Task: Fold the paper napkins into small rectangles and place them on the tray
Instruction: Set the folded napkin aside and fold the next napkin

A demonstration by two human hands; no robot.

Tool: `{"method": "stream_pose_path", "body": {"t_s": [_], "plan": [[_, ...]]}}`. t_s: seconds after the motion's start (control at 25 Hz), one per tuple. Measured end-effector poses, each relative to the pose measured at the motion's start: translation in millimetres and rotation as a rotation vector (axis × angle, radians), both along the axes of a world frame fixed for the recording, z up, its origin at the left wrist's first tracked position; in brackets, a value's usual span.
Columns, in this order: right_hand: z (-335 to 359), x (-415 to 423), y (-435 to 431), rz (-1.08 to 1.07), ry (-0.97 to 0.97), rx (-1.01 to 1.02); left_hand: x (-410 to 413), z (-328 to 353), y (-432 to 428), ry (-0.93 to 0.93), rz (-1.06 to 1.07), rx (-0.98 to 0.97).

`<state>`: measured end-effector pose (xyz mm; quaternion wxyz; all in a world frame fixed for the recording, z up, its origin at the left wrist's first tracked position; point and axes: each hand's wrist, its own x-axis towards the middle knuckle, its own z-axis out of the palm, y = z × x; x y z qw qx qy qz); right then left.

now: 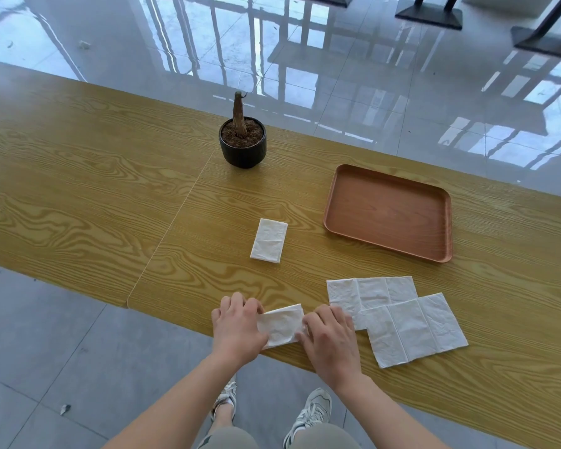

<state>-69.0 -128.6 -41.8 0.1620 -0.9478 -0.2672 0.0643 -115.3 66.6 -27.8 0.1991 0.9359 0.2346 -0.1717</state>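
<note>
A partly folded white napkin [280, 325] lies at the table's near edge. My left hand [237, 325] grips its left end and my right hand [329, 335] presses its right end. A folded small rectangle napkin [269, 240] rests on the table farther out, left of the brown tray [441, 222], which holds nothing. Two unfolded napkins lie to the right of my hands: one [373, 293] farther back, the other [415, 328] overlapping it nearer to me.
A black pot with a bare plant stem [243, 139] stands at the table's far side. The wooden table [94, 189] stretches wide to the left. Its near edge runs just under my hands, with my shoes [311, 413] on the grey floor below.
</note>
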Motion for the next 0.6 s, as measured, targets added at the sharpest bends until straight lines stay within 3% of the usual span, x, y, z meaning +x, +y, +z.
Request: {"method": "stream_pose_path", "body": {"t_s": [0.24, 0.4, 0.6], "plan": [[4.5, 1.7, -10.7, -0.044, -0.005, 0.125, 4.1, -1.6, 0.7, 0.017, 0.018, -0.037], [4.7, -2.3, -8.2, 0.168, -0.063, 0.057, 7.8, 0.9, 0.4, 0.067, 0.006, -0.026], [2.1, -0.2, -32.9, 0.099, -0.077, 0.007, 8.8, 3.8, 0.3, 0.049, 0.009, -0.030]]}}
